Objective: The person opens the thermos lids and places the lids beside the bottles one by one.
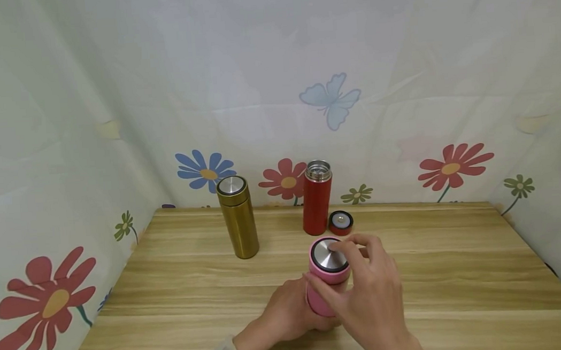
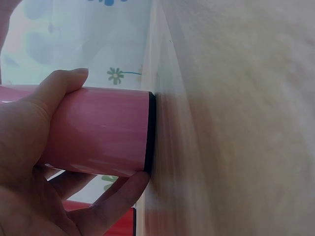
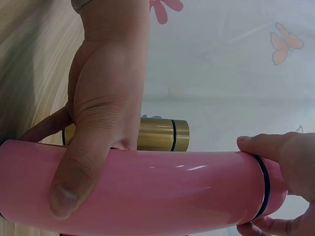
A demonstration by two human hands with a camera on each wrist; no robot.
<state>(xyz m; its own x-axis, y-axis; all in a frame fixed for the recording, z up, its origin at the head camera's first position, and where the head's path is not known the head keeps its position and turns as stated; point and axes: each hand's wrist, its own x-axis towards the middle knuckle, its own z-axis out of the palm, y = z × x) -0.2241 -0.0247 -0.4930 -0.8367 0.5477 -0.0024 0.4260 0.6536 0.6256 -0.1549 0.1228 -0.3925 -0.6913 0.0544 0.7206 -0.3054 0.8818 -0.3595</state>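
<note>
Pink vacuum flask (image 1: 325,275) upright at mid-bench (image 1: 441,272), left hand (image 1: 293,308) wrapped round its body, right hand (image 1: 371,279) gripping the lid (image 1: 328,256); red flask (image 1: 317,207) and its detached cap (image 1: 341,223) close behind, near the back edge, gold flask (image 1: 239,220) off left, wood stretching wide to the right-hand edge.

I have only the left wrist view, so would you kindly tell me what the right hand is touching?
Observer: The right hand grips the pink lid, which is on the pink bottle.
Operator: Thank you; would you also tell me whether the red bottle is closed?
Observer: It is open at the top, with its red-sided cap beside its base on the table.
</note>
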